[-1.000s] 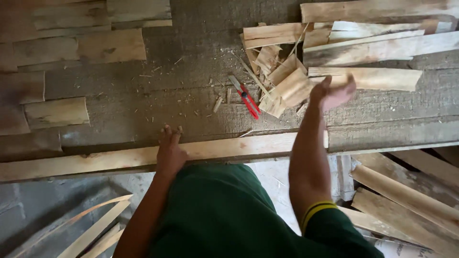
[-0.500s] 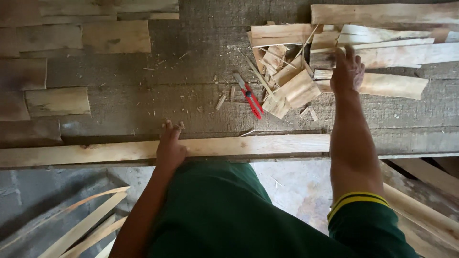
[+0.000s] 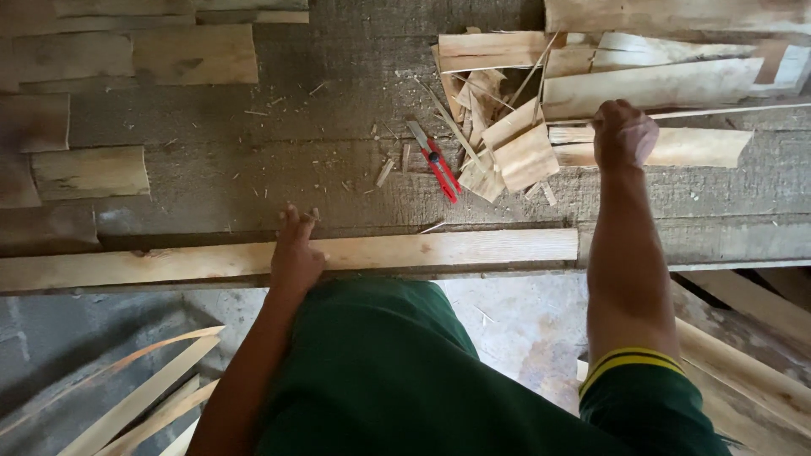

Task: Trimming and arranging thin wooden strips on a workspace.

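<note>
Knuckles of the right hand curl shut on a pale, rough-sawn wood slat beside splintery offcuts; left hand presses flat, fingers spread, on a long smooth plank.

The left hand lies flat, palm down, fingers spread forward. The right arm stretches straight ahead, and the right hand curls downward, fingers bent under.
</note>
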